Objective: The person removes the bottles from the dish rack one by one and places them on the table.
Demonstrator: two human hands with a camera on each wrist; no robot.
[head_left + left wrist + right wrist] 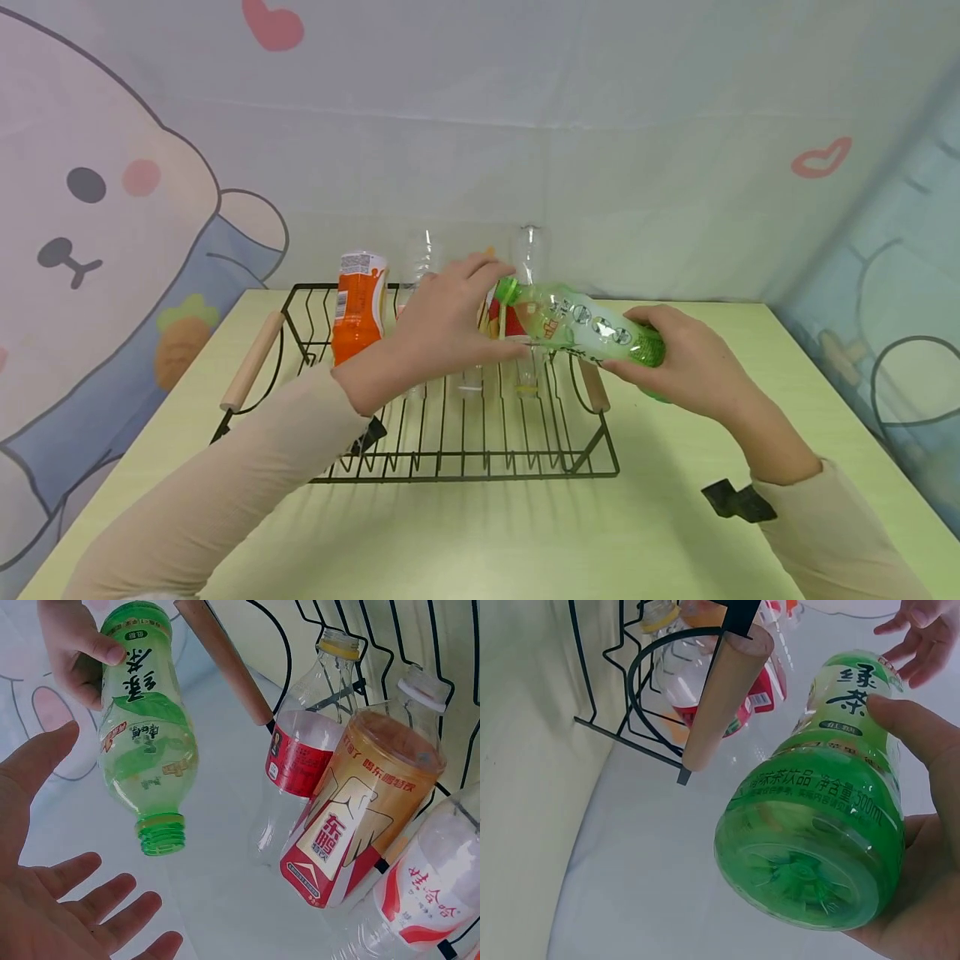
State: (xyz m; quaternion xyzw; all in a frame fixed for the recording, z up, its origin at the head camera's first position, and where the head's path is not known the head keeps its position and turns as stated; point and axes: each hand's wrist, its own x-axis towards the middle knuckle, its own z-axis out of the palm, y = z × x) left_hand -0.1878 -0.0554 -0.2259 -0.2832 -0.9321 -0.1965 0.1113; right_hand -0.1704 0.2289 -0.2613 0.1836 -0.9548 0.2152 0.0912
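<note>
My right hand (693, 367) grips a green tea bottle (592, 325) around its base end. The bottle is tilted over the rack's right side, its green neck pointing left. Fingers spread, my left hand (442, 321) hovers beside that neck; the left wrist view shows a gap between the hand and the bottle (146, 742). Below, a black wire rack (465, 477) holds several bottles. Among them are an orange bottle (360, 304), a clear red-labelled bottle (300, 761), a gold and red drink bottle (360, 802) and a clear bottle with a white and red label (424, 900).
The rack has wooden handles at its left (255, 360) and right (595, 386) ends. It stands on a pale green table (495, 537). A printed curtain (637, 167) hangs behind the table, with more fabric along the sides.
</note>
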